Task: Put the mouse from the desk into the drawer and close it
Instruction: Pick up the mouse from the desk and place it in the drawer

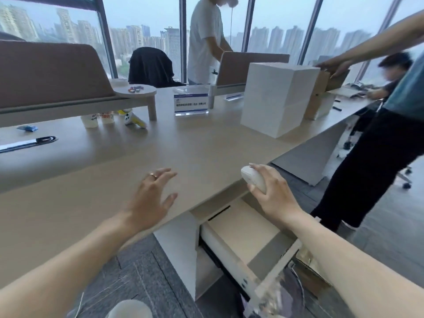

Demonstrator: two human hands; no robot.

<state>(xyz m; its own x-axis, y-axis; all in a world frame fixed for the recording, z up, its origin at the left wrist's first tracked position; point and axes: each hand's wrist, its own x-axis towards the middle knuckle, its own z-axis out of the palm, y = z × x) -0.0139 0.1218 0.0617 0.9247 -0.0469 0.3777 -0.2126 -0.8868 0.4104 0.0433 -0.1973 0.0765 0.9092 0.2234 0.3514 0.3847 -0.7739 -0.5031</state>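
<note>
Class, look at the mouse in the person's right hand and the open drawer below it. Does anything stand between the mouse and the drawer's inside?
Nothing visible does. The right hand holds the white mouse just past the desk edge, above the open drawer, whose visible floor looks bare. The left hand hovers open over the desk, clear of that path.

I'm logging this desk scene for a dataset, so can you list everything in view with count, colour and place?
mouse: one, white, held above the drawer
drawer: one, pale, open under the desk edge
desk: one, beige, centre
box: one, white, back right of desk
sign: one, white and blue, mid desk
cups: two, white, under the shelf, left
chair: one, black, behind the desk
left hand: open, over the desk
right hand: grip on the mouse
</note>
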